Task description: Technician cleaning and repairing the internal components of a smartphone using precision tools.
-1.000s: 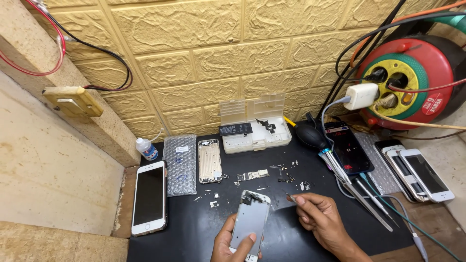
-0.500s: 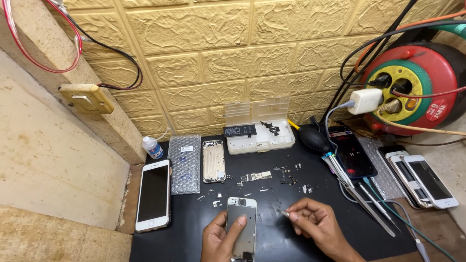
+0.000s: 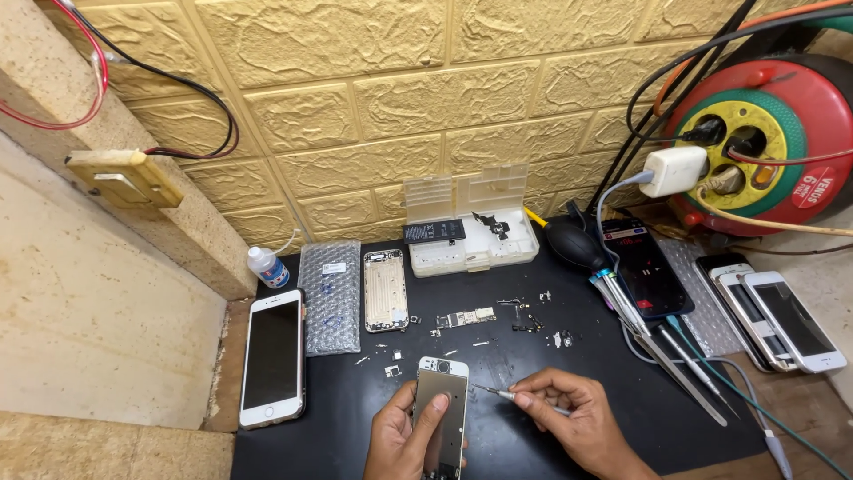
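Fingers (image 3: 434, 411) of the left hand (image 3: 404, 440) are wrapped around a phone screen assembly (image 3: 442, 411), with the thumb laid flat across its metal back plate; the part is held upright-lengthwise just above the near edge of the black work mat (image 3: 533, 356). Fingertips of the right hand (image 3: 569, 418) are pinched shut on a thin screwdriver (image 3: 506, 394), whose tip is pointed left at the right edge of the assembly, touching it or just beside it.

Compared with half a second ago, the screwdriver tip has been brought up to the assembly, where earlier the right hand was held a little apart from it. A second ago the assembly was tilted and raised higher; it is now held straighter and lower.

Behind the hands, small screws and a logic board (image 3: 466, 317) are scattered on the mat. A bare phone housing (image 3: 386, 290) is laid beside a bubble-wrap pouch (image 3: 330, 298), and a white phone (image 3: 274, 357) lies at the mat's left edge. Tweezers (image 3: 675, 364) are seen on the right.
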